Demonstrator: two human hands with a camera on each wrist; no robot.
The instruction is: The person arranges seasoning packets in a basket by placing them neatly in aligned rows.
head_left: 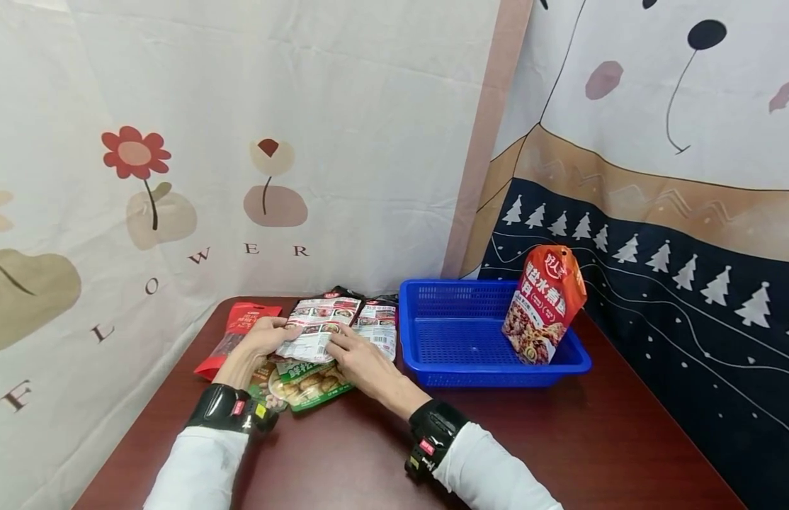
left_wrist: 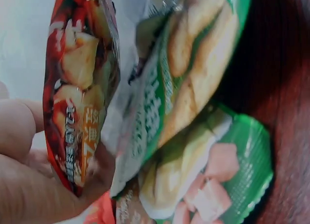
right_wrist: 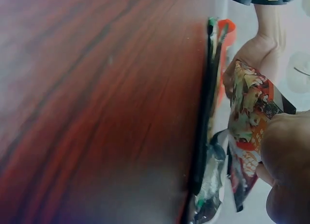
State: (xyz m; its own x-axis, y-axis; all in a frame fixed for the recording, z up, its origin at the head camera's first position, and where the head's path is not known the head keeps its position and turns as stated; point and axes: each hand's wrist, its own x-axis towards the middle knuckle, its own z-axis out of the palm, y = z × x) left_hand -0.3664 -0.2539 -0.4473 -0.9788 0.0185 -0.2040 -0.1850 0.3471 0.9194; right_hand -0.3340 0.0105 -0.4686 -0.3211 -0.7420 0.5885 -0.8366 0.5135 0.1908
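Both hands hold a food packet (head_left: 321,320) with its white printed back facing up in the head view. My left hand (head_left: 265,340) pinches its left edge, and my right hand (head_left: 362,361) grips the lower right edge. From the left wrist, the packet's red picture side (left_wrist: 80,83) shows, raised over the pile. Under it lies a green packet (head_left: 310,389) with a picture of pale brown food. A green-edged packet with pink cubes (left_wrist: 218,185) sits beneath that one. The right wrist view shows the held packet (right_wrist: 249,110) tilted between both hands.
A red bag (head_left: 249,319) lies left of the pile, and another white-backed packet (head_left: 379,327) lies to its right. Close by on the right stands a blue basket (head_left: 433,377), with a red-orange pouch (head_left: 540,306) upright inside. Curtains (head_left: 369,142) hang behind the brown table (head_left: 382,453).
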